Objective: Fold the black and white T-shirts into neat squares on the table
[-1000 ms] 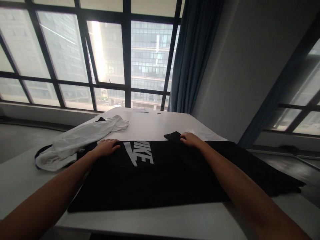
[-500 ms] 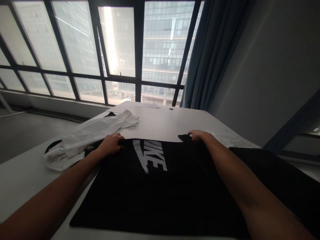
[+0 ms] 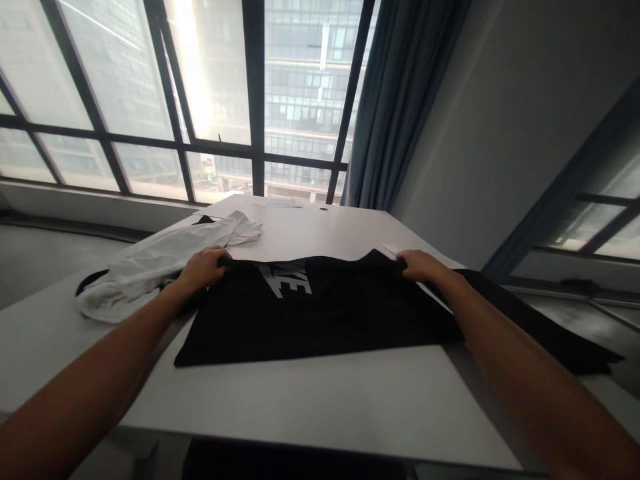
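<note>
A black T-shirt point(image 3: 320, 320) with a white NIKE print lies folded over the table in front of me, its far edge lifted a little. My left hand point(image 3: 206, 265) has its fingers closed around the far left corner. At the far right corner, my right hand point(image 3: 420, 265) grips the cloth, and a small peak of fabric stands up just left of it. The edge between the two hands looks drawn out. Beside my left hand lies a crumpled white garment point(image 3: 175, 247) with dark parts.
The white table point(image 3: 320, 400) reaches toward the windows, with its near edge close to me. More black cloth point(image 3: 535, 320) lies right of my right forearm. Papers point(image 3: 280, 203) rest at the far end. A blue curtain point(image 3: 395, 100) hangs behind the table.
The black T-shirt's near edge has moved away from me, baring the table's front. My right hand has moved outward to the right and holds the corner. The view has shifted slightly right.
</note>
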